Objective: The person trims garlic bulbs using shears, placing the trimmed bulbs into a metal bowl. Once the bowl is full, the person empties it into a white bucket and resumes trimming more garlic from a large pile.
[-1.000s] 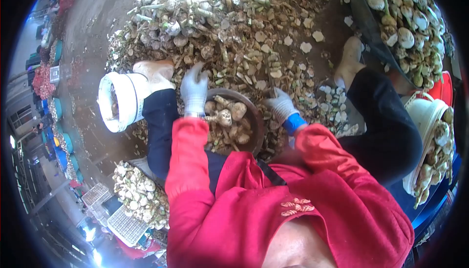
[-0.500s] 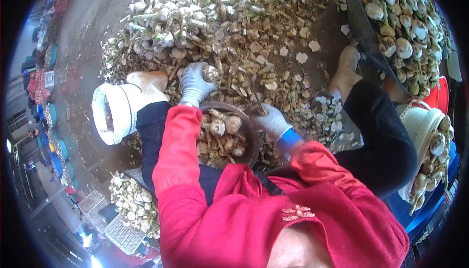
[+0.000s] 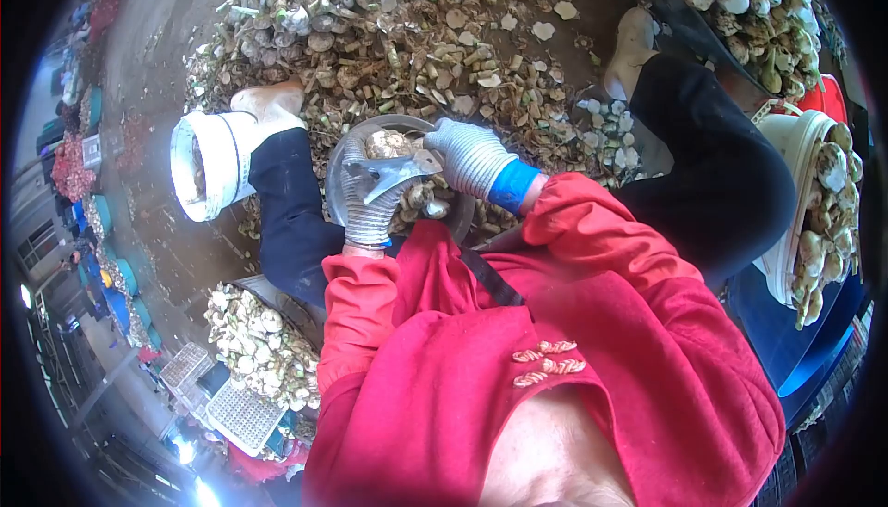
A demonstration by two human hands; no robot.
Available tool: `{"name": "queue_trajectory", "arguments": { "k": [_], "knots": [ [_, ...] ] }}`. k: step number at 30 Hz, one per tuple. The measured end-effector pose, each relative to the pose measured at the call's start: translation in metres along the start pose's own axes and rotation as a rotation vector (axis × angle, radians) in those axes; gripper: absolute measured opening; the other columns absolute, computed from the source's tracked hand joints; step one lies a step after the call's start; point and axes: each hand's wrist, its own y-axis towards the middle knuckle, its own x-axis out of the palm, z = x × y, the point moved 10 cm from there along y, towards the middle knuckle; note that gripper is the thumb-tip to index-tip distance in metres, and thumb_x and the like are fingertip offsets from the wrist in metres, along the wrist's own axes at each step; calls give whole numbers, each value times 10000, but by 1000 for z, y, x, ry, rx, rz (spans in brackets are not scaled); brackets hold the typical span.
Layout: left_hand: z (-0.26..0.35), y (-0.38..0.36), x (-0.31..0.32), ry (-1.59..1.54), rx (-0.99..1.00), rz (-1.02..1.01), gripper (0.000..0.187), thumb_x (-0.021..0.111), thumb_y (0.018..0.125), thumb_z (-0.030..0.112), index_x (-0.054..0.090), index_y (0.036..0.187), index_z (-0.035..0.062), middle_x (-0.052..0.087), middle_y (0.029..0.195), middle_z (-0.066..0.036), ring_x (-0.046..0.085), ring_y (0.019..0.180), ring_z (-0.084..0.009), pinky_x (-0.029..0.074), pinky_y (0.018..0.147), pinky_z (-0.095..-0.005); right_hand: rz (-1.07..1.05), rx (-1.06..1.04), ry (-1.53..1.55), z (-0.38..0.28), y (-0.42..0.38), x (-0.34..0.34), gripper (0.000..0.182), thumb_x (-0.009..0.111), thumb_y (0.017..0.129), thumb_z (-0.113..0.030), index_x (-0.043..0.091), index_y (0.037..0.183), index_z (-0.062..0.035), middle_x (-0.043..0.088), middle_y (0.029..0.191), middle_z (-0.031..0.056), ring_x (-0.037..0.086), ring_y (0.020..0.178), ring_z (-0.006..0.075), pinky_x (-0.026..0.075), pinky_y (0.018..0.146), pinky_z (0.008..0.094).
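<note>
Both hands wear ribbed whitish-grey gloves. My left hand [image 3: 368, 206] is closed around a garlic bulb [image 3: 390, 144] over a round basin [image 3: 335, 183] between the legs. My right hand [image 3: 472, 157] comes in from the right, its fingers wrapped round a knife whose broad, flared metal blade [image 3: 396, 174] lies across the left hand, just below the bulb. The knife's handle is hidden in the glove. More garlic bulbs [image 3: 427, 200] lie in the basin beneath the hands.
A heap of garlic with stalks [image 3: 296, 7] spreads ahead, with cut stems and trimmings [image 3: 462, 54] on the floor. A white bucket [image 3: 215, 169] stands at the left. Garlic fills a white bucket [image 3: 784, 220] at the right; another garlic pile [image 3: 254, 345] lies lower left, near a crate [image 3: 242, 416].
My left hand has drawn back with the bulb from the heap to over the basin. My right hand has moved left and up, bringing the knife to the bulb.
</note>
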Motion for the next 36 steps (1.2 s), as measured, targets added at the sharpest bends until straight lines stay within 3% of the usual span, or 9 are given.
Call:
{"name": "queue_trajectory", "arguments": {
  "k": [3, 8, 10, 11, 12, 22, 28, 31, 36],
  "knots": [
    [-9, -19, 13, -231, -306, -68, 681, 859, 592, 259, 503, 1110, -2, 610, 953, -121, 607, 825, -225, 510, 731, -322, -37, -21, -19, -2, -3, 3, 263, 641, 690, -96, 614, 948, -54, 562, 945, 169, 583, 891, 372, 492, 754, 428],
    [32, -19, 1, -229, -173, 88, 701, 854, 557, 161, 485, 1136, 22, 546, 1029, -86, 551, 938, -199, 467, 829, -303, -293, 212, 49, 29, -4, 10, 240, 589, 773, -124, 638, 996, -48, 639, 916, 195, 621, 834, 349, 492, 739, 410],
    [82, -22, -28, -134, 124, 138, 656, 840, 582, 138, 475, 1118, 40, 535, 1009, -66, 546, 901, -174, 475, 787, -297, 162, 252, 147, 163, -15, 13, 214, 532, 851, -172, 666, 989, -78, 663, 831, 189, 648, 745, 303, 497, 667, 423],
    [90, -28, -39, -122, 167, 159, 681, 861, 589, 176, 474, 1136, 52, 511, 1055, -59, 523, 958, -171, 454, 850, -305, -38, 430, 38, 204, -11, 16, 226, 545, 865, -168, 645, 1040, -66, 673, 899, 162, 650, 795, 291, 494, 695, 396],
    [79, -29, -44, -317, 74, 237, 634, 855, 629, 193, 479, 1120, 56, 516, 1016, -43, 522, 953, -160, 452, 847, -300, 444, 597, 584, 193, -32, -23, 192, 583, 790, -91, 683, 954, -88, 658, 830, 156, 624, 718, 295, 509, 690, 361],
    [-39, -32, 25, -1662, -633, 577, 643, 706, 735, 520, 505, 1141, 65, 572, 1069, -113, 566, 969, -245, 509, 849, -427, 295, 49, 374, 8, -15, -13, 237, 666, 730, -116, 612, 947, -37, 584, 887, 140, 590, 831, 331, 490, 738, 370],
    [-8, -4, 38, -2062, -341, 308, 627, 697, 735, 526, 532, 1099, 43, 615, 939, -112, 612, 819, -241, 553, 755, -430, 202, 38, 234, 56, 0, 43, 198, 565, 789, -136, 613, 963, -55, 597, 930, 170, 586, 870, 365, 481, 768, 404],
    [19, -4, 4, -1777, -449, 437, 435, 695, 742, 467, 494, 844, 95, 518, 701, -25, 579, 663, -197, 551, 674, -415, -148, 557, 303, 144, -21, 83, 204, 584, 777, -114, 610, 968, -45, 635, 929, 163, 610, 855, 322, 485, 758, 361],
    [-91, -54, -30, -356, -567, 56, 454, 713, 763, 188, 479, 1109, 10, 545, 821, -77, 604, 879, -207, 522, 773, -386, 172, 601, 676, 169, -5, 57, 230, 666, 674, -58, 628, 900, -36, 633, 756, 47, 578, 725, 155, 472, 691, 283]
  ]
}}
